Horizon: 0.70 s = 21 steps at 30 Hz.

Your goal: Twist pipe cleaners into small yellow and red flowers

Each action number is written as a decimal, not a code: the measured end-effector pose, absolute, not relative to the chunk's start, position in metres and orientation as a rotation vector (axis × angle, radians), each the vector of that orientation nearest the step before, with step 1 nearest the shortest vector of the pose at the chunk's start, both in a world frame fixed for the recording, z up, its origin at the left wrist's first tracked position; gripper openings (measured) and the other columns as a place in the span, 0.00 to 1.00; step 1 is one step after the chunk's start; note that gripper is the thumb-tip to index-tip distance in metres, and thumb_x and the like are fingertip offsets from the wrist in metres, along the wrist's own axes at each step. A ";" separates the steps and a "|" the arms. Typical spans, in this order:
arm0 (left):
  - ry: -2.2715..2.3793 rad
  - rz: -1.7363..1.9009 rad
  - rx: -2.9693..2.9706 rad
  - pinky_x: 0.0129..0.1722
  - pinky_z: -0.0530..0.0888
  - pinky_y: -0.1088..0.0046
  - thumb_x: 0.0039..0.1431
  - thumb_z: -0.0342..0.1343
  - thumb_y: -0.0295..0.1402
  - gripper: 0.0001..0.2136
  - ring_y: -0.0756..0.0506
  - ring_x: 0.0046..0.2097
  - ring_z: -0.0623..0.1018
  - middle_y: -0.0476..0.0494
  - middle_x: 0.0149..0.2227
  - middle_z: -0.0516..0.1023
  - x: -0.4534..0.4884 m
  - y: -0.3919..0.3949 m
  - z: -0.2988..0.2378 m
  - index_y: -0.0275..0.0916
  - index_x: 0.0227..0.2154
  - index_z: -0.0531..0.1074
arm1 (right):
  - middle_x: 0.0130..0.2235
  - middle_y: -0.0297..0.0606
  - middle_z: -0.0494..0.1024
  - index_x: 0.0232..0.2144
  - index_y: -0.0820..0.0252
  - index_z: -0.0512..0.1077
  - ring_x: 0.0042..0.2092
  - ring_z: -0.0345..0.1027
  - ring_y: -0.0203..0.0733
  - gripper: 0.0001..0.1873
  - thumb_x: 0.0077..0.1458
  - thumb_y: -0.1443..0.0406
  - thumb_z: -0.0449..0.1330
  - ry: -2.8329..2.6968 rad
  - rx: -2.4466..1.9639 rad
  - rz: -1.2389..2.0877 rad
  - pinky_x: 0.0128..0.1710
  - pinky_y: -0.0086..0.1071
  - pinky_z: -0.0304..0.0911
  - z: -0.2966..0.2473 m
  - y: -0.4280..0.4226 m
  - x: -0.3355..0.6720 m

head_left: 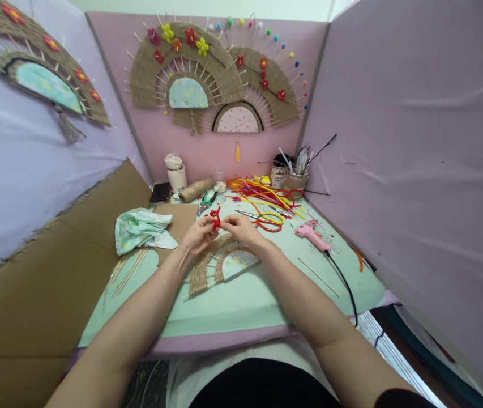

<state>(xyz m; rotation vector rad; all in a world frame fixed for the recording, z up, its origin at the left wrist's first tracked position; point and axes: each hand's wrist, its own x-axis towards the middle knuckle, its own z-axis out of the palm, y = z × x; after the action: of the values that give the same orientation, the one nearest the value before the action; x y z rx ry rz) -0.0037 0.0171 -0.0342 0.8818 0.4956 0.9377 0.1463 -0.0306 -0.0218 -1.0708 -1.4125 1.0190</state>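
Between my two hands is a red pipe cleaner point(216, 219), bent into small loops with one end sticking up. The fingers of my left hand point(199, 233) pinch it from the left. From the right, my right hand point(240, 226) pinches at its edge, the fingertips partly hidden. Under my hands lies a small fan point(201, 272) of twine woven on sticks, with a pale patterned half-circle point(238, 262) at its centre. Scissors with red and yellow handles point(269, 222) lie just past my right hand.
A pink glue gun point(314, 236) with a black cord lies at right. Loose pipe cleaners point(266, 192) are heaped at the back. On the left are patterned cloth point(141, 229), cardboard point(182, 218) and thin sticks point(133, 269). A white bottle point(175, 173) stands behind a twine roll point(196, 190).
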 end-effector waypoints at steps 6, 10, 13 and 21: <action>0.563 0.856 0.842 0.25 0.70 0.83 0.43 0.61 0.18 0.08 0.55 0.26 0.73 0.45 0.26 0.74 -0.010 0.019 -0.028 0.32 0.27 0.71 | 0.19 0.25 0.60 0.25 0.61 0.69 0.20 0.49 0.28 0.12 0.45 0.58 0.58 -1.300 -1.123 1.177 0.21 0.25 0.48 -0.032 -0.027 0.140; 0.565 0.821 0.812 0.30 0.72 0.82 0.46 0.58 0.16 0.08 0.54 0.29 0.75 0.45 0.27 0.75 -0.010 0.019 -0.027 0.32 0.29 0.71 | 0.23 0.28 0.65 0.28 0.61 0.69 0.23 0.55 0.30 0.11 0.45 0.59 0.59 -1.315 -1.169 0.998 0.24 0.26 0.55 -0.031 -0.027 0.146; 0.554 0.839 0.759 0.32 0.72 0.82 0.48 0.56 0.16 0.09 0.54 0.30 0.75 0.46 0.28 0.75 -0.011 0.020 -0.028 0.33 0.31 0.71 | 0.36 0.36 0.70 0.37 0.60 0.69 0.32 0.62 0.34 0.12 0.47 0.65 0.59 -1.480 -1.103 0.502 0.33 0.30 0.61 -0.024 -0.030 0.150; 0.539 0.724 0.695 0.31 0.72 0.83 0.46 0.54 0.13 0.12 0.55 0.29 0.74 0.47 0.29 0.73 -0.017 0.021 -0.028 0.34 0.30 0.72 | 0.45 0.40 0.71 0.39 0.54 0.72 0.48 0.61 0.42 0.09 0.56 0.65 0.54 -1.935 -0.880 0.019 0.49 0.41 0.57 -0.018 -0.032 0.154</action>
<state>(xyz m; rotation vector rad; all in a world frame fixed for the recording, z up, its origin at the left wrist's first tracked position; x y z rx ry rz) -0.0175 0.0208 -0.0277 0.6946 0.5391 0.7236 0.1540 -0.0320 -0.0180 -0.8799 -1.9348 0.0189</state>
